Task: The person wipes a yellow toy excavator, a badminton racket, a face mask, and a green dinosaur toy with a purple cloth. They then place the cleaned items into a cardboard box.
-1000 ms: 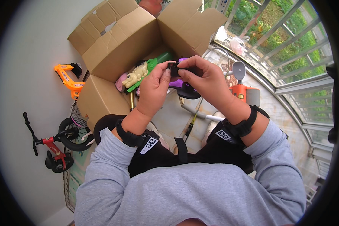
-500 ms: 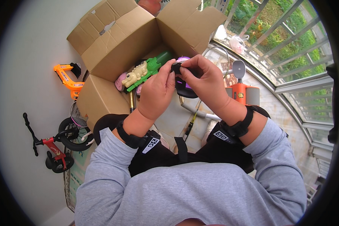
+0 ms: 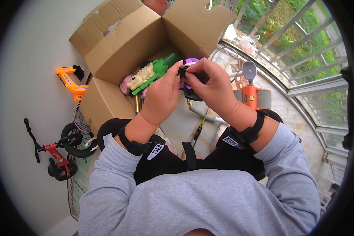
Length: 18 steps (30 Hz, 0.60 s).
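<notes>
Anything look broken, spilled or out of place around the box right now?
Nothing looks damaged or spilled. Both hands, left hand and right hand, grip a small dark object over the open cardboard box. Toys lie jumbled inside, including a green crocodile toy.

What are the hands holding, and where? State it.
Both hands, left and right, pinch a small black-and-purple toy by its top edge; its exact kind cannot be told.

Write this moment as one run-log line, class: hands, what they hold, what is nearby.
left hand: pinching small black object | right hand: pinching same object | below: open cardboard box with green toy
</notes>
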Available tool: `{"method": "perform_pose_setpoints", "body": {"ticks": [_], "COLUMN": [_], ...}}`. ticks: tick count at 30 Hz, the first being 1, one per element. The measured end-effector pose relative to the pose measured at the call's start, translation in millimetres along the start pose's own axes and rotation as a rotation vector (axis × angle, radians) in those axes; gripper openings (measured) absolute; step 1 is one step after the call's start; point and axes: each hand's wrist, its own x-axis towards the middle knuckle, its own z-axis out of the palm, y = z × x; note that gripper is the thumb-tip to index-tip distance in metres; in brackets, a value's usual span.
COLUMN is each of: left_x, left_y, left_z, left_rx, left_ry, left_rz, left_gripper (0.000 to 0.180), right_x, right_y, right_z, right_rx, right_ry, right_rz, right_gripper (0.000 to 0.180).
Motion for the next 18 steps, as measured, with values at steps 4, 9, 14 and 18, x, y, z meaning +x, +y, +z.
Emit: {"method": "perform_pose_setpoints", "body": {"ticks": [4, 9, 14, 18], "left_x": [2.4, 7.6, 9.4, 8.2], "left_y": [-3.5, -18.9, -26.4, -23.6], "left_z": [-3.8, -11.8, -14.9, -14.7], "left_rx": [-0.487, -0.725, -0.638, -0.755], "left_ry": [-0.076, -0.162, -0.108, -0.154], "left_rz": [-0.125, -0.171, -0.133, -0.221], "left_gripper": [0.027, 0.026, 0.027, 0.022], "right_x": [1.6, 2.7, 5.1, 4.8], "right_y": [0.9, -4.5, -10.4, -8.3], "right_z": [-3.9, -9.4, -13.9, -12.4], "right_rx": [0.067, 0.132, 0.211, 0.224], "right_ry": [-0.012, -0.076, -0.159, -0.228], "right_rz": [0.118, 0.171, 0.308, 0.309], "right_gripper": [0.009, 0.008, 0.009, 0.011]}}
